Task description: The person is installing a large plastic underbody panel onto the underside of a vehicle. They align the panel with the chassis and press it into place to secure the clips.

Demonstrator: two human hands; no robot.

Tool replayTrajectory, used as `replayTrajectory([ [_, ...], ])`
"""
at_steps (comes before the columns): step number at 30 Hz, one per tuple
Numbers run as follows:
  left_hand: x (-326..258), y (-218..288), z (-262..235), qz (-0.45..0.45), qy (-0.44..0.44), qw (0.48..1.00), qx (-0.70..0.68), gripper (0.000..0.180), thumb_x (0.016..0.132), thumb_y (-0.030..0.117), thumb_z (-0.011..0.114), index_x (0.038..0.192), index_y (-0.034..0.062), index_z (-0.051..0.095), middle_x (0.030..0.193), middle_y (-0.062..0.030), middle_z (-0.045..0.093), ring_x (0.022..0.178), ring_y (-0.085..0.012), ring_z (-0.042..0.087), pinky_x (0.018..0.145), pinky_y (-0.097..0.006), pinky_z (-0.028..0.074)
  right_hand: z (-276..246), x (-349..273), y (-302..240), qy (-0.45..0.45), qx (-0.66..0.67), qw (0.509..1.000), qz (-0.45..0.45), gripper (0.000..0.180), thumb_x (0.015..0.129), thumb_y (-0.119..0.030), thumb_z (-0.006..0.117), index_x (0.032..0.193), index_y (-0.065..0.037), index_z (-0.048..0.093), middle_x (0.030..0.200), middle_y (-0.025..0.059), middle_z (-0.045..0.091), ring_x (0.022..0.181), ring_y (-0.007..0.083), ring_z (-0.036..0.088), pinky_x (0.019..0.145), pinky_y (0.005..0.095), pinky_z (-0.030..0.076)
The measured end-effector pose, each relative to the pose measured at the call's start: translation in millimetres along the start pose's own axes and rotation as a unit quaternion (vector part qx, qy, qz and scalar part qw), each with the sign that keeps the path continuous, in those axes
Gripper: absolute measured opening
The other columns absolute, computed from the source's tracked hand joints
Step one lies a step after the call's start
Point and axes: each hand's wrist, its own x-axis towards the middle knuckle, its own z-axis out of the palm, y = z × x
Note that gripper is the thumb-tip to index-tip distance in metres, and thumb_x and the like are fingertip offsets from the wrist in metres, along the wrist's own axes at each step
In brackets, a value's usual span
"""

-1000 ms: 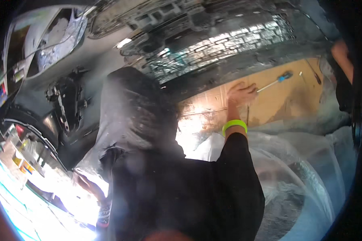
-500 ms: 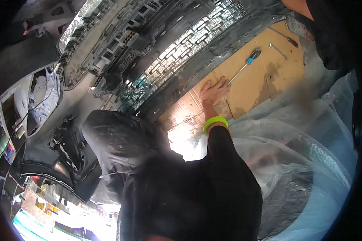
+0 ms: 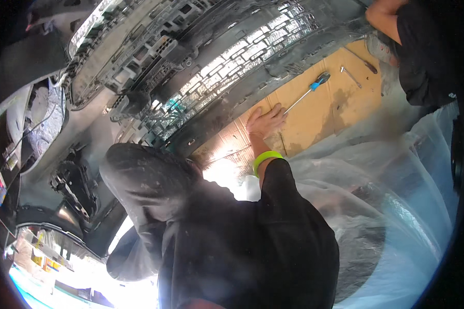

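My right hand [image 3: 267, 122], with a bright yellow-green band [image 3: 266, 157] at the wrist, lies palm down on a sheet of brown cardboard [image 3: 314, 121]. Its fingers are spread, and nothing shows in them. Just beside the fingertips is the shaft end of a screwdriver [image 3: 319, 81] with a blue and black handle. I cannot tell whether they touch. Farther right on the cardboard rest a small metal wrench-like tool [image 3: 350, 76] and a thin tool with a dark reddish handle [image 3: 368, 66]. My left hand is out of the picture.
A large dark car bumper [image 3: 216, 110] with a mesh grille runs diagonally beyond the cardboard. Another person's bent arm [image 3: 384, 20] and dark clothing occupy the upper right. Crumpled clear plastic sheeting [image 3: 355, 175] spreads at right. My dark-clad knee [image 3: 144, 175] is at left.
The whole view has shifted a little, so the bumper and cardboard sit slightly farther left. My right hand stays flat on the cardboard. More of the other person's arm shows.
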Motion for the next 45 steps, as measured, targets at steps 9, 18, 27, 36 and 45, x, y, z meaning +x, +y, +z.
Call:
replayTrajectory([
  [9, 4.4, 30.1, -57.5, 0.07, -0.003, 0.997, -0.03, 0.029, 0.108, 0.025, 0.053, 0.106, -0.0029, 0.06, 0.096, -0.0079, 0.059, 0.085, -0.0166, 0.053, 0.076, -0.033, 0.044, -3.1, -1.2, 6.1, 0.021, 0.021, 0.999, -0.024, 0.081, 0.098, -0.047, 0.051, 0.158, 0.001, 0.025, 0.159, 0.029, 0.027, 0.149, 0.0533, 0.019, 0.118, 0.0705, 0.017],
  [18, 69.6, 207.1, -187.4, 0.311, -0.066, 0.941, -0.117, 0.026, 0.107, 0.027, 0.06, 0.116, 0.003, 0.066, 0.087, 0.0049, 0.055, 0.072, -0.0033, 0.043, 0.062, -0.022, 0.033, 3.5, -5.7, 4.6, 0.02, 0.036, 0.999, -0.012, 0.082, 0.098, -0.047, 0.052, 0.159, -0.001, 0.023, 0.16, 0.0282, 0.024, 0.15, 0.052, 0.016, 0.12, 0.0689, 0.013],
  [27, 107.6, 403.5, -97.1, 0.581, -0.306, 0.754, -0.031, 0.029, 0.105, 0.013, 0.059, 0.129, -0.0037, 0.061, 0.114, -0.0083, 0.066, 0.102, -0.0136, 0.062, 0.092, -0.028, 0.049, 8.7, -2.0, -3.8, 0.025, 0.052, 0.998, -0.019, 0.081, 0.098, -0.049, 0.052, 0.157, 0.0, 0.027, 0.158, 0.03, 0.026, 0.15, 0.0512, 0.016, 0.121, 0.0665, 0.011],
  [36, 18.0, 508.4, -20.2, 0.733, -0.419, 0.489, 0.219, 0.036, 0.098, 0.013, 0.068, 0.13, -0.0001, 0.063, 0.109, -0.0101, 0.069, 0.098, -0.0192, 0.064, 0.087, -0.032, 0.049, -0.7, 5.2, 19.5, -0.033, 0.057, 0.998, -0.019, 0.084, 0.099, -0.054, 0.05, 0.158, 0.002, 0.028, 0.159, 0.0336, 0.025, 0.148, 0.057, 0.017, 0.118, 0.0721, 0.016],
  [45, -2.4, 531.2, 99.4, 0.712, -0.445, 0.513, 0.18, 0.035, 0.1, 0.013, 0.069, 0.131, -0.0014, 0.062, 0.106, -0.0082, 0.067, 0.091, -0.0132, 0.064, 0.076, -0.026, 0.052, -56.6, -6.4, -21.7, 0.027, 0.207, 0.978, 0.007, 0.052, 0.1, -0.03, 0.062, 0.138, 0.005, 0.055, 0.142, 0.029, 0.049, 0.136, 0.0443, 0.044, 0.11, 0.059, 0.037],
])
